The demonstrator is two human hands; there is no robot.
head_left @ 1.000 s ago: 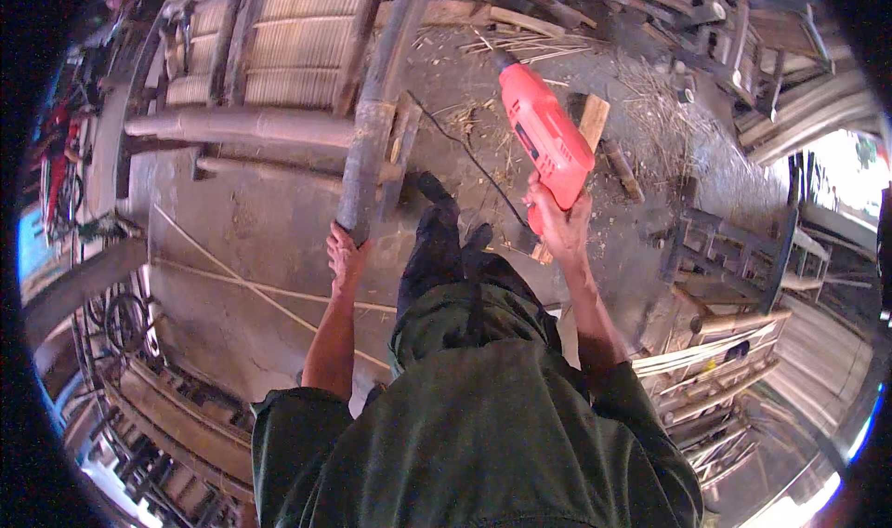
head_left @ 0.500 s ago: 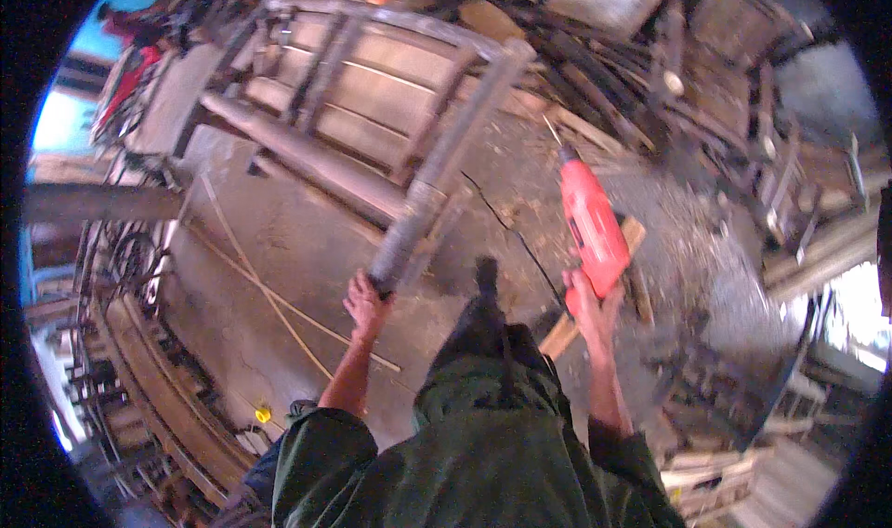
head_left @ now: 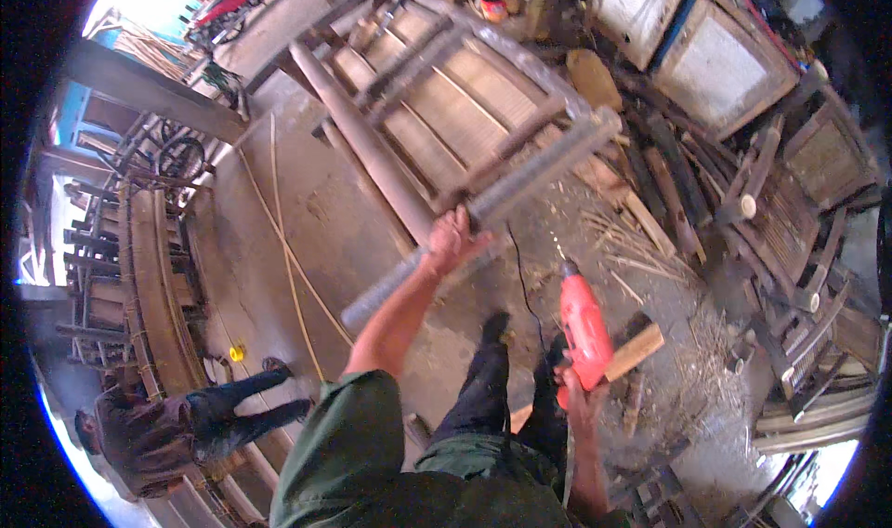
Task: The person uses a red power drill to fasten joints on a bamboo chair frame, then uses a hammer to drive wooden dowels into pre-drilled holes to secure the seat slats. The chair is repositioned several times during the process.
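Note:
A wooden furniture frame [head_left: 390,170] with round posts, rails and pale slatted panels tilts over the floor in front of me. My left hand [head_left: 450,241] grips its near round post [head_left: 544,167], close to where a long rail joins it. The lower end of that post sticks out past my left forearm. In my right hand [head_left: 580,400] is a red power drill [head_left: 585,328], closed at the handle. Its bit [head_left: 558,246] points away from me and touches nothing. A dark cord [head_left: 526,291] runs over the floor between the frame and the drill.
A person [head_left: 158,430] in a brown jacket is at the lower left, by long curved timbers [head_left: 163,277]. Thin strips [head_left: 283,231] cross on the floor. A wood block [head_left: 636,351] lies beside the drill. Timber pieces [head_left: 664,184] and shavings [head_left: 715,361] lie to the right.
My left hand has moved from the post's lower end up to near the rail joint. The drill stays in my right hand. The view has turned, and a person now shows at the lower left.

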